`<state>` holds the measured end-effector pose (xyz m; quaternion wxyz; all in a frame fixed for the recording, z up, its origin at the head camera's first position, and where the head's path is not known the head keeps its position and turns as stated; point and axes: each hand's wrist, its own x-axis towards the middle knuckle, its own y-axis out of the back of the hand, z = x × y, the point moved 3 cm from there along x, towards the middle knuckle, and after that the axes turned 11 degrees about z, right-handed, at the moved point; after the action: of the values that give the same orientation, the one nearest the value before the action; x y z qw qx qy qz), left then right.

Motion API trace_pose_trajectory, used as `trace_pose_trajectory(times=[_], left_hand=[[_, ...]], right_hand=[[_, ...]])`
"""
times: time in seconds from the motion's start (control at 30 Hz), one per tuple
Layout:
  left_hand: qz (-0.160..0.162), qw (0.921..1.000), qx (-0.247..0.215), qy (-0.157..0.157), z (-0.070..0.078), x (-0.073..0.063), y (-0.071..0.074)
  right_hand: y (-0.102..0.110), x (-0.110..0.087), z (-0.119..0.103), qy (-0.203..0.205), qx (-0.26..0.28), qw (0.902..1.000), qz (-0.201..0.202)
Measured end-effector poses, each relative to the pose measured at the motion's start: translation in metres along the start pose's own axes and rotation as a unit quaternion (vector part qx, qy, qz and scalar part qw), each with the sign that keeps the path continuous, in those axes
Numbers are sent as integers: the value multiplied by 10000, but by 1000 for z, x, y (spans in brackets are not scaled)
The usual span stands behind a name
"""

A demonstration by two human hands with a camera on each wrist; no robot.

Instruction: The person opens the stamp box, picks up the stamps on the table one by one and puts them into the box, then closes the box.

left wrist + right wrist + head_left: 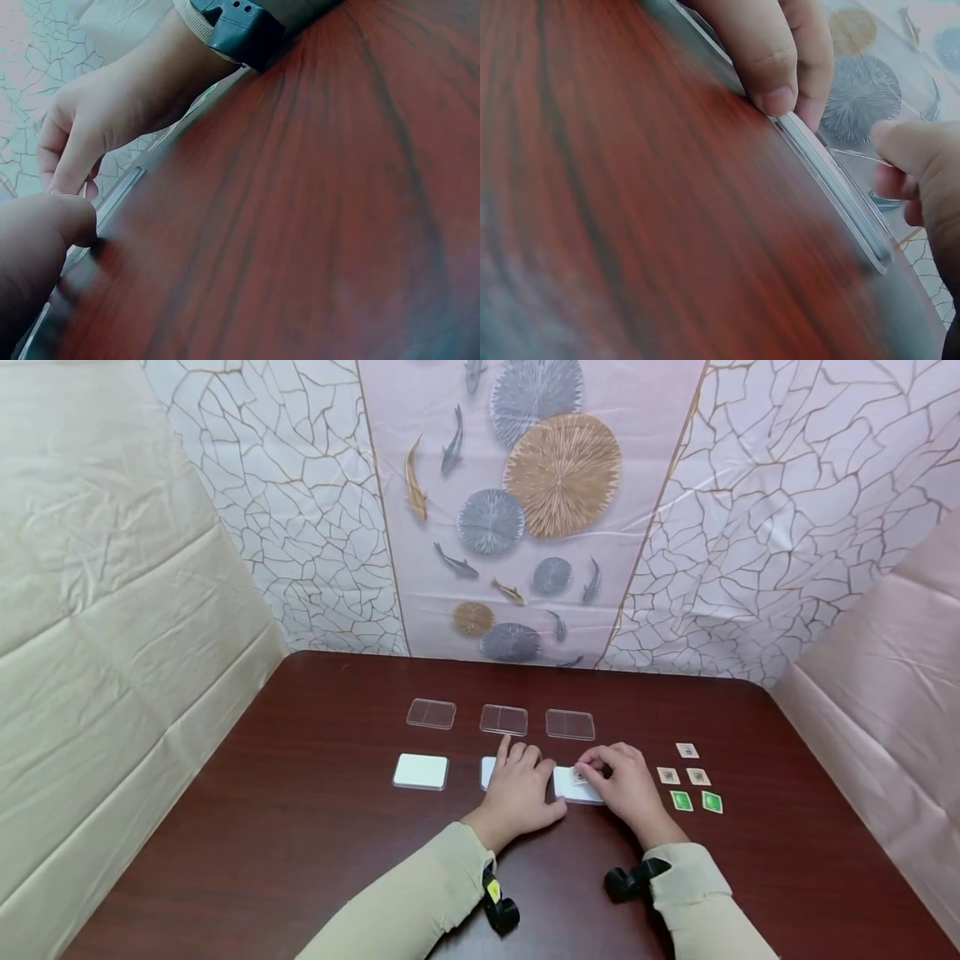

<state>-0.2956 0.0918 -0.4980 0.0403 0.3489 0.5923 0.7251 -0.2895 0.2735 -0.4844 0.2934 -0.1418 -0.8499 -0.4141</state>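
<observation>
A flat clear plastic box filled with white [573,789] lies in front of me. My left hand [519,785] holds its left end between thumb and a finger, while another finger reaches over a second white-filled box [487,768], partly hidden. Above the first box, my right hand [626,783] pinches a small square card [578,776]. In the right wrist view this card [859,155] appears thin and tilted, with one edge near the box [840,191]. In the left wrist view, fingers of the right hand [101,112] grip it.
A third white-filled box [421,772] lies at left. Three clear lids [504,720] stand in a row farther back. To the right are several small square cards [697,777], two of them showing green [712,802]. Fabric walls surround the dark wooden table [300,827].
</observation>
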Motion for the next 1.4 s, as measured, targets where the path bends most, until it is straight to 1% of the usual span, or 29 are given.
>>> trace_pose_trajectory(times=[0.07, 0.17, 0.3, 0.43, 0.6, 0.77, 0.9, 1.2, 1.4], left_hand=[[-62, 10000, 3, 19, 0, 1, 0], [-126, 9999, -11, 40, 0, 1, 1], [-132, 9999, -11, 52, 0, 1, 1], [-142, 9999, -25, 51, 0, 1, 2], [-130, 9998, -102, 66, 0, 0, 2], [-117, 9998, -140, 62, 0, 1, 1], [-155, 9998, -142, 64, 0, 1, 1], [-185, 9996, -181, 92, 0, -1, 1], [-197, 9996, -183, 84, 0, 0, 1]], right_hand=[[-2, 0, 0, 16, 46, 10000, -79], [-6, -1, -2, 151, 87, 9998, -127], [-11, -1, -7, 264, 78, 9995, -167], [-15, 0, -12, 265, -107, 9993, -225], [-18, 0, -18, 397, -291, 9984, -278], [-18, 1, -19, 464, -425, 9976, -286], [-18, 1, -21, 516, -533, 9966, -369], [-18, 1, -23, 730, -1050, 9891, -723], [-18, 2, -21, 967, -1160, 9862, -674]])
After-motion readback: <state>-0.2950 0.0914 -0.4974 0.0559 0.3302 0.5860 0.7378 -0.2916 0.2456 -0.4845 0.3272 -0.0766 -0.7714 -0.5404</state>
